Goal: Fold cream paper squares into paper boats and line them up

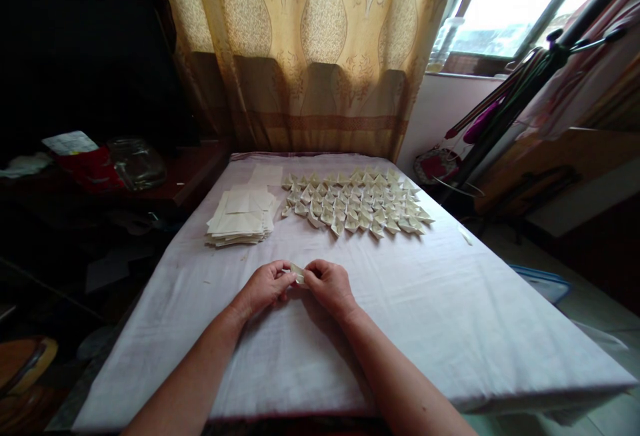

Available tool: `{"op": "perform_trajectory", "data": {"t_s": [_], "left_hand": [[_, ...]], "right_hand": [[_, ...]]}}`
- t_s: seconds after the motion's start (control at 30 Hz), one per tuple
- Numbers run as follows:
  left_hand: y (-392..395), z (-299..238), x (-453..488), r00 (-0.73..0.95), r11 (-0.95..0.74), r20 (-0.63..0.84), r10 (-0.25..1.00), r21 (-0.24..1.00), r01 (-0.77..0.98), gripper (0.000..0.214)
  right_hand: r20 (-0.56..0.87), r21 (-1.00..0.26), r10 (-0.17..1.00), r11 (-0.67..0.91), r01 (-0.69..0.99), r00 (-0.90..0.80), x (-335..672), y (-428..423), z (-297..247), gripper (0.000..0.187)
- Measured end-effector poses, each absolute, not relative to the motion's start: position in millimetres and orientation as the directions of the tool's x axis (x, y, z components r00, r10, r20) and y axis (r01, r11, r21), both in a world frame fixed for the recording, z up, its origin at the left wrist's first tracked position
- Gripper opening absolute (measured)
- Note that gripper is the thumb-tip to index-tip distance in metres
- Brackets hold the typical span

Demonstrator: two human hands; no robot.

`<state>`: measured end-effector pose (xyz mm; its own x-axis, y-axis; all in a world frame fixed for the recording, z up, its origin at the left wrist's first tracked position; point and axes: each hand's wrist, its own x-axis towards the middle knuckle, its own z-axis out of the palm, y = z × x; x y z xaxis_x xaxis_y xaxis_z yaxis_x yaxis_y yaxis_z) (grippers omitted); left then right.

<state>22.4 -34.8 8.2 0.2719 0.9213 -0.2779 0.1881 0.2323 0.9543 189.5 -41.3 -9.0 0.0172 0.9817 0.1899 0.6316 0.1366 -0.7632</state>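
Hands: two, both mine. My left hand pinches one end of a single folded paper piece between thumb and fingers; my right hand pinches the other end. The hands are near each other, with the piece bridging the narrow gap. Its position: over the near half of the table, in front of the stack and the rows. Whether it touches the cloth, I cannot tell.

Table: one, under one white cloth.

Flat paper: one stack of cream sheets, edges uneven, on the left. Sheet count not readable; the edges run together. One loose sheet lies at the back of the stack.

Finished shapes: one group of pointed, boat-like paper folds, right of the stack. Several dozen, in roughly five staggered rows; they overlap too closely for an exact count.

One small white strip lies near the right edge of the cloth.

Surroundings: one patterned curtain behind the table; one glass jar beside one red container on a dark surface, left.
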Motion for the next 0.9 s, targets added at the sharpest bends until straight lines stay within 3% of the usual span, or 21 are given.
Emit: {"op": "perform_trajectory", "data": {"t_s": [0.37, 0.57, 0.7, 0.9], "left_hand": [[-35, 15, 18, 0.249, 0.217, -0.243, 0.938, 0.968, 0.128, 0.042], [-33, 16, 18, 0.235, 0.236, -0.254, 0.938, 0.966, 0.102, 0.045], [-33, 16, 17, 0.233, 0.275, -0.292, 0.928, 0.956, 0.102, 0.051], [-30, 13, 13, 0.234, 0.287, -0.303, 0.924, 0.953, 0.099, 0.046]], "right_hand": [[0.238, -0.832, 0.968, 0.245, 0.498, -0.078, 197, -42, -15, 0.024], [0.429, -0.721, 0.892, 0.431, 0.543, -0.139, 200, -47, -10, 0.024], [0.486, -0.644, 0.874, 0.366, 0.672, -0.011, 231, -38, -1, 0.026], [0.536, -0.511, 0.812, 0.095, 0.854, 0.230, 305, -23, 3, 0.028]]}}
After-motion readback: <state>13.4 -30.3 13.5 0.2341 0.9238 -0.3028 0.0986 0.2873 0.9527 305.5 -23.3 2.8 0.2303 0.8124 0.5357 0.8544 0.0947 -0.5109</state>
